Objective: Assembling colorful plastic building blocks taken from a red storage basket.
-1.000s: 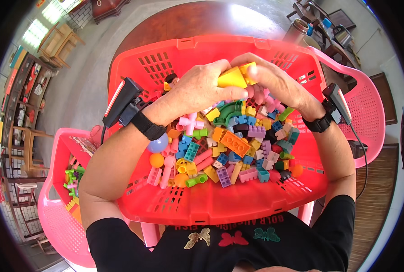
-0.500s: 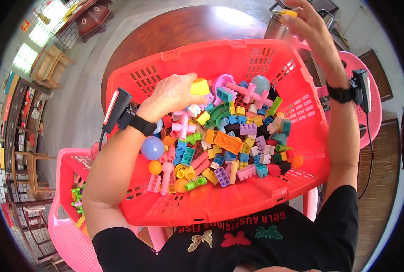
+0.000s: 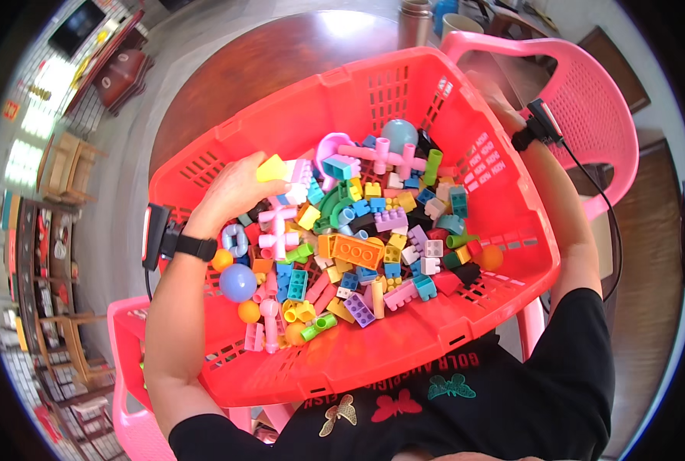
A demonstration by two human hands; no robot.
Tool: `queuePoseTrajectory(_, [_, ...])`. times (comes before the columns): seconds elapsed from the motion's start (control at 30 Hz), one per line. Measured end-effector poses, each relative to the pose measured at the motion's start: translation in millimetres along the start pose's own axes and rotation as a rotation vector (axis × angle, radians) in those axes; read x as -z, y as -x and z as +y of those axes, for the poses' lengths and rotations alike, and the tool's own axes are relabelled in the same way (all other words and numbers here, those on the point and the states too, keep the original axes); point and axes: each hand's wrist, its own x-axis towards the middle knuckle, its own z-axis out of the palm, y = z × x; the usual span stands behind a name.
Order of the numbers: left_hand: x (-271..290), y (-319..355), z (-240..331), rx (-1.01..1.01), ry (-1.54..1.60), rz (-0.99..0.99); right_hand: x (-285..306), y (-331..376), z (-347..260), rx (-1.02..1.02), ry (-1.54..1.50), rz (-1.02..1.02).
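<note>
A red plastic basket [image 3: 442, 326] full of mixed toy building blocks sits in front of me. My left hand [image 3: 239, 187] is closed on a yellow building block [image 3: 272, 169] above the left part of the pile. A lilac-and-white block [image 3: 299, 175] lies against it; I cannot tell whether the two are joined. Past the basket's upper right rim, my right hand [image 3: 498, 100] is over the pink chair side, its fingers blurred and partly hidden. In the pile show an orange block [image 3: 358, 251], a pink pipe piece [image 3: 279, 230] and a blue ball [image 3: 238, 282].
Behind the basket stands a round brown wooden table [image 3: 266, 58] with a metal flask [image 3: 415, 24] and a beige cup [image 3: 462, 24]. A pink plastic chair [image 3: 600, 100] is at the right, another pink chair [image 3: 131, 384] at the lower left. Shelves [image 3: 43, 269] line the far left.
My right hand has come down from beside the flask to the basket's right rim; the yellow piece it held no longer shows. My left hand still grips its yellow block. The view has shifted.
</note>
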Motion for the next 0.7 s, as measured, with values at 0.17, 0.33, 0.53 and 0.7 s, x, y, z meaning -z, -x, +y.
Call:
queuePoseTrajectory(0.17, [-4,-9,3,-0.037,0.066,0.006,11,37,55,-0.098,-0.224,-0.056])
queuePoseTrajectory(0.33, [-3,-6,6,0.017,0.123,-0.019,11,77,55,-0.184,-0.417,-0.16])
queuePoseTrajectory(0.53, [-6,-6,-6,0.001,0.241,-0.058,-8,58,6,-0.093,-0.801,-0.181])
queuePoseTrajectory(0.7, [-6,-7,-3,-0.02,0.34,-0.11,-35,43,-2,-0.13,-1.071,-0.117])
